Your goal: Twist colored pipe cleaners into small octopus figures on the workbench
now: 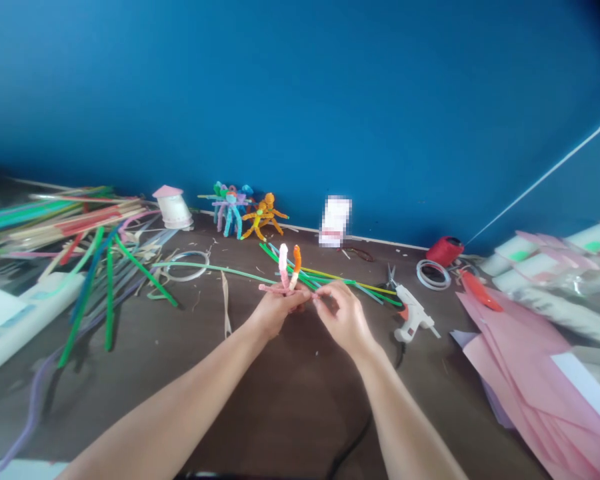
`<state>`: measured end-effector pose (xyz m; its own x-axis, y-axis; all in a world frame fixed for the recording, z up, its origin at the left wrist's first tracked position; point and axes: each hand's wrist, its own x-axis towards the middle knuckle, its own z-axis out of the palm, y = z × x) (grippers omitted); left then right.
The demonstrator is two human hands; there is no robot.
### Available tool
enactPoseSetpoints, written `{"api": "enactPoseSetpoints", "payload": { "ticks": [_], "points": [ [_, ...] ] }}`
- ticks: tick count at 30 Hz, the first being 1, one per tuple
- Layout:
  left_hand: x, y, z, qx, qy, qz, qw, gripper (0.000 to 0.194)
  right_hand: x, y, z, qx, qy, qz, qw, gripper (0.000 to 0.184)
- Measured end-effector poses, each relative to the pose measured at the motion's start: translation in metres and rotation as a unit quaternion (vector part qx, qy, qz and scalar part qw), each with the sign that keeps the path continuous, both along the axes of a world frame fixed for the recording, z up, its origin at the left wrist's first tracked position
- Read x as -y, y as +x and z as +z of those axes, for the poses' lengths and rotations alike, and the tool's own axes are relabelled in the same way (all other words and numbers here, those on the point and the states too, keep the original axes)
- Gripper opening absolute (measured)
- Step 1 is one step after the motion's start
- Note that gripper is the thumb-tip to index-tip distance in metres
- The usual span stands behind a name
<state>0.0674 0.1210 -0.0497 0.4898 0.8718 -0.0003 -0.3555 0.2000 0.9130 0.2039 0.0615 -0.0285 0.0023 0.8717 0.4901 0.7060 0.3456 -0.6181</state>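
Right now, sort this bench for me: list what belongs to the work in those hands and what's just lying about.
In use: left hand gripping a pink and orange pipe-cleaner piece; right hand pinching beside it.

Lying about: hot glue gun, scissors, red spool, pink paper sheets, pipe-cleaner figures.

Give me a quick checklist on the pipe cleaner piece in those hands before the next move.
1. Left hand holds the pink and orange pipe-cleaner piece: ok.
2. Right hand in contact with the piece: cannot tell, the fingers are too close and small to judge.
3. Pale pink and orange ends stand upright, clear of the fingers: ok.
4. Join between the strands secure: cannot tell, the fingers hide it.
5. Long green strand free of the hands: cannot tell, it runs in behind them.
6. Hot glue gun lying apart from both hands: ok.
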Motion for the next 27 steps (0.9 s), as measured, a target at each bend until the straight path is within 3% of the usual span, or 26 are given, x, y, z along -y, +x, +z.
{"api": "enactPoseSetpoints", "payload": {
  "ticks": [6,9,11,13,15,21,23,27],
  "points": [
    [0.004,0.000,0.006,-0.100,0.119,0.051,0.986,0.013,0.000,-0.003,0.001,-0.033,-0.027,-0.014,0.999,0.014],
    [0.006,0.001,0.007,-0.149,0.170,0.071,0.972,0.012,-0.001,-0.002,-0.002,-0.097,-0.108,-0.004,0.989,0.022],
    [0.007,0.002,0.005,-0.148,0.171,0.076,0.971,0.012,-0.003,0.000,-0.006,-0.170,-0.182,0.010,0.968,0.026],
    [0.006,0.004,0.001,-0.116,0.135,0.073,0.981,0.012,-0.005,0.002,-0.009,-0.231,-0.230,0.013,0.945,0.029],
    [0.004,0.006,-0.002,-0.068,0.075,0.062,0.993,0.014,-0.006,0.003,-0.010,-0.240,-0.236,0.009,0.941,0.030],
    [0.000,0.003,-0.003,0.014,-0.104,0.036,0.994,0.017,-0.004,-0.001,-0.004,-0.134,-0.133,0.003,0.982,0.018],
    [-0.001,0.001,-0.002,0.026,-0.133,0.033,0.990,0.018,-0.003,-0.002,-0.005,-0.098,-0.086,-0.009,0.991,0.014],
    [-0.003,0.000,-0.002,0.028,-0.153,0.023,0.988,0.017,-0.001,-0.002,-0.004,0.004,-0.042,0.010,0.999,0.028]
  ]
}}
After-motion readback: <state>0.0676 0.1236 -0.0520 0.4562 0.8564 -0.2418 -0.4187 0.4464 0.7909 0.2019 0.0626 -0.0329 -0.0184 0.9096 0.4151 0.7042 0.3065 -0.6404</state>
